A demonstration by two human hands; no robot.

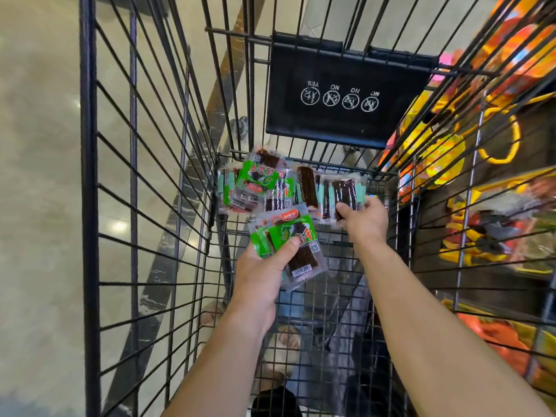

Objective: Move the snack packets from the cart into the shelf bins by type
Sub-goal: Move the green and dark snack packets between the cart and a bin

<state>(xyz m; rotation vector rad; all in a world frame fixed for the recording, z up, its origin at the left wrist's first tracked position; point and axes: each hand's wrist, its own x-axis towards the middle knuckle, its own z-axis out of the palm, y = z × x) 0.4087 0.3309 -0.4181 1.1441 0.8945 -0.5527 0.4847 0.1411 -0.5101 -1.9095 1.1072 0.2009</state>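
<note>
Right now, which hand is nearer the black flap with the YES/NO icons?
Right. The right hand grips a packet at the cart's far end, below the black flap; the left hand holds green-label packets farther back toward the person.

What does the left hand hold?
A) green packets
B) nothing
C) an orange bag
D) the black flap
A: the left hand grips green packets under its thumb; the right hand pinches a clear packet.
</note>
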